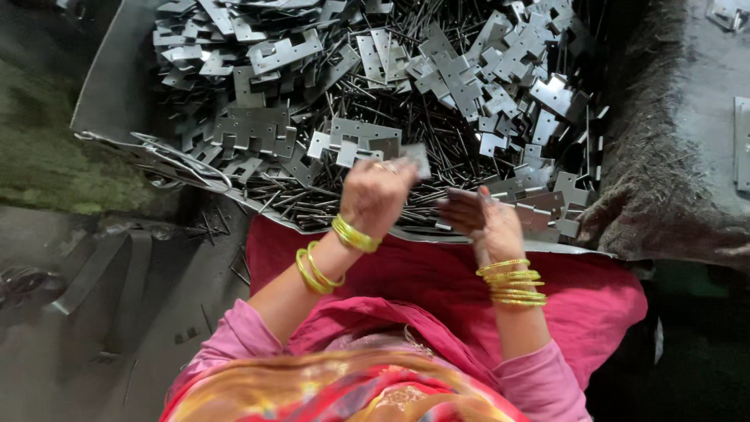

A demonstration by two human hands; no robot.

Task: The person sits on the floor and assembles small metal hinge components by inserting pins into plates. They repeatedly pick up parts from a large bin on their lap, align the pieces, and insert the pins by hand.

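My left hand point(376, 194) is raised over the near edge of a metal tray point(109, 86) and pinches a small flat grey metal plate point(416, 159) between its fingertips. My right hand point(483, 220) hovers just to the right of it, fingers partly curled and blurred by motion; whether it holds anything I cannot tell. Both wrists carry yellow bangles. The tray is heaped with notched grey metal plates point(273, 125) and thin dark metal pins point(328, 195).
A pink cloth point(594, 305) covers my lap below the tray. A dark fibrous mound point(648, 180) rises at the right, with a grey surface holding another plate point(741, 141) behind it. Grey floor and loose straps point(101, 273) lie at the left.
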